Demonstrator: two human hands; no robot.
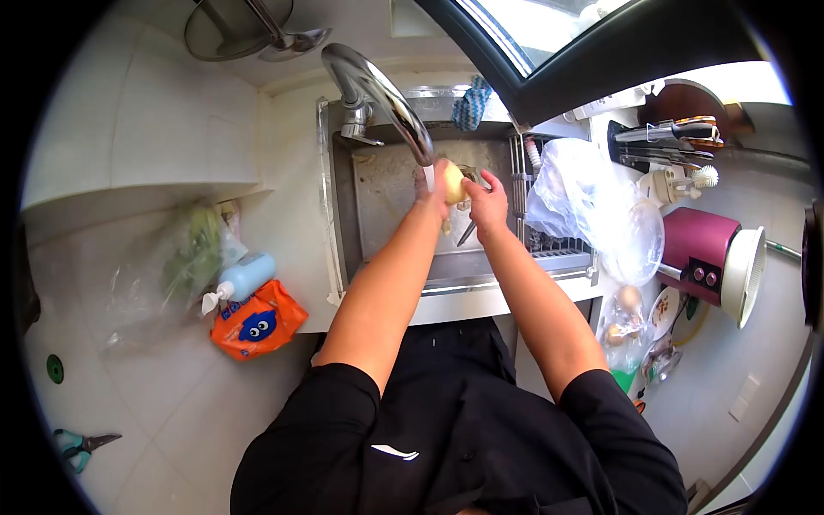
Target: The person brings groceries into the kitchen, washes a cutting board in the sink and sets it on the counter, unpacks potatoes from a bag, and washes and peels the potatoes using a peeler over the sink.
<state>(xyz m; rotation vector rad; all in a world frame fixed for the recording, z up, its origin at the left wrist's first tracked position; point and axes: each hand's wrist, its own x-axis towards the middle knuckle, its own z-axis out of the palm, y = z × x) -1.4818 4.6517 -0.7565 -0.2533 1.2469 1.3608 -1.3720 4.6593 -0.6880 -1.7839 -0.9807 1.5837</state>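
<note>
While water (430, 178) is running from the tap (378, 86), I am working over the sink (333, 249), about midway between its near and far edges. My left hand (435, 196) is grasping a pale yellow vegetable (455, 184), rounded and potato-like, close beside the stream; the fingers are blurring, so I am not making out their exact placement. My right hand (489, 209) is closing around a slender dark tool (466, 233), its end pointing down towards the basin floor; whether it is a knife or a peeler, I cannot tell. Fingers of that hand are reaching right up to the vegetable's side.

Step in hand, as I am judging it: rinsing and working the vegetable's surface under the tap, its skin looking mostly off. The next move is calling for a firm left grip on a wet, probably slippery surface, with the tool's end angling clear of the fingers.

By the sink's right edge, a metal rack (562, 260) is standing, with a clear plastic bag (566, 184) lying over part of it. A blue patterned cloth (471, 103) is hanging at the far edge. Left of the sink, a blue bottle (249, 275) is lying beside an orange packet (260, 322), near the table's (296, 172) front edge.
</note>
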